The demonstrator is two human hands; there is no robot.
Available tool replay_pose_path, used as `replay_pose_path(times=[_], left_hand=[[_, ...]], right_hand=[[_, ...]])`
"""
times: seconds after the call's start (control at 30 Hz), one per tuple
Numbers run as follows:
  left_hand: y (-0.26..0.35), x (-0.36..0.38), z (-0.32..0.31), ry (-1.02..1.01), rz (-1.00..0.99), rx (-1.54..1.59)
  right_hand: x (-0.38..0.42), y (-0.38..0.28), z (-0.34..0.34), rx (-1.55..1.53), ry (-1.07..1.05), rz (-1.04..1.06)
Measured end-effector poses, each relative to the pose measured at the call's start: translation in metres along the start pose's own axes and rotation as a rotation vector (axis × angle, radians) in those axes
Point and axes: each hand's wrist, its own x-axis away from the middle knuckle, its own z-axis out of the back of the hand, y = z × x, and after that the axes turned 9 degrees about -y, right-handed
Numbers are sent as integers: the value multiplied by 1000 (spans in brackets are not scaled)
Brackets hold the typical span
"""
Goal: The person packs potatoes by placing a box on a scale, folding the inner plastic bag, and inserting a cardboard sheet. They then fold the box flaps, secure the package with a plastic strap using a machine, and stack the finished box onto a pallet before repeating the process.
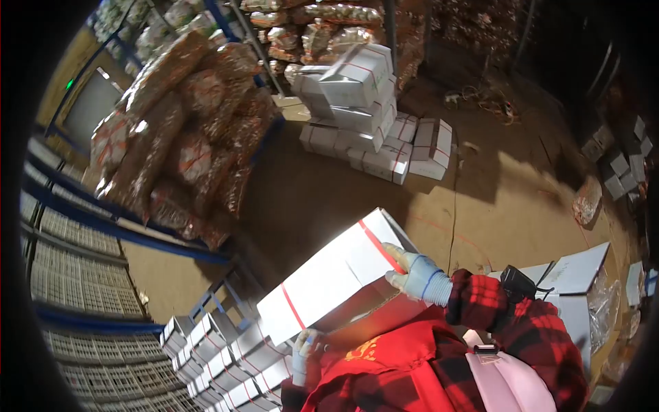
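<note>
A long white cardboard carton (322, 278) with two red straps is held tilted in front of my body. My right hand (417, 275), in a pale glove with a ribbed cuff, closes on its right end beside one strap. At the lower left corner, my left hand (303, 349), also gloved, grips the carton from below, its fingers partly hidden. The carton's near side lies in shadow against a red apron (384, 350).
Strapped white cartons (364, 117) are stacked ahead on the brown floor. Bulging mesh sacks (185, 137) fill a blue rack at the left. More cartons (226, 357) stand lower left, and an open white box (573, 288) is at my right. A loose sack (587, 201) lies far right.
</note>
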Motion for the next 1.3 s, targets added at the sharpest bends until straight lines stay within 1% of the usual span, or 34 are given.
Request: replay_pose_path(times=[0.07, 0.1, 0.13, 0.17, 0.2, 0.23, 0.27, 0.3, 0.33, 0.4, 0.43, 0.53, 0.57, 0.67, 0.7, 0.8, 0.83, 0.87, 0.9, 0.97, 1.0, 1.07, 1.13, 1.2, 1.23, 1.27, 1.3], left_hand=[[20, -56, -19, -30, 31, 26], [40, -84, -33, -68, 94, 38], [58, -116, -49, -112, 100, 8], [74, -140, -63, -148, 120, -22], [86, -159, -75, -178, 152, -44], [96, -184, -82, -252, 185, -51], [110, -206, -93, -297, 252, -33], [118, -233, -102, -314, 249, -104], [125, -257, -111, -327, 253, -177], [146, -309, -134, -435, 275, -190], [156, -336, -146, -490, 284, -193], [168, -420, -160, -619, 355, -237], [171, -448, -172, -688, 342, -252], [192, -495, -218, -714, 447, -330], [190, -514, -228, -757, 430, -330], [191, -572, -258, -945, 488, -395], [199, -585, -278, -934, 576, -453], [199, -601, -292, -961, 624, -471], [198, -618, -309, -987, 664, -485], [187, -654, -345, -1003, 702, -515], [182, -672, -365, -980, 715, -525], [174, -709, -409, -919, 747, -544], [156, -760, -449, -908, 782, -609], [139, -804, -486, -919, 824, -664], [131, -818, -502, -841, 736, -526], [124, -837, -520, -793, 789, -576], [117, -855, -538, -762, 801, -625]], right_hand=[[-28, 32, 24, -49, 104, -6], [-44, 43, 42, -94, 153, -8], [-62, 57, 59, -138, 208, -6], [-78, 81, 64, -209, 336, 92], [-81, 77, 78, -214, 358, 43], [-83, 67, 97, -212, 377, -4], [-90, 61, 116, -200, 409, -32], [-103, 65, 128, -313, 439, -29], [-111, 68, 142, -337, 463, -56], [-126, 65, 169, -394, 507, -122], [-137, 64, 180, -565, 522, -124], [-163, 72, 203, -665, 637, -228], [-175, 72, 211, -686, 682, -256], [-179, 66, 224, -671, 765, -385], [-184, 68, 231, -730, 796, -404], [-194, 66, 265, -580, 824, -449], [-203, 78, 273, -322, 884, -365], [-206, 77, 286, -610, 893, -461], [-212, 95, 292, -606, 919, -440], [-224, 134, 317, -668, 933, -482], [-231, 149, 336, -741, 914, -550], [-246, 181, 375, -758, 912, -577], [-272, 222, 427, -643, 962, -460], [-295, 260, 474, -637, 1002, -418], [-304, 277, 492, -669, 998, -442], [-314, 295, 510, -702, 995, -465], [-326, 317, 526, -758, 977, -514]])
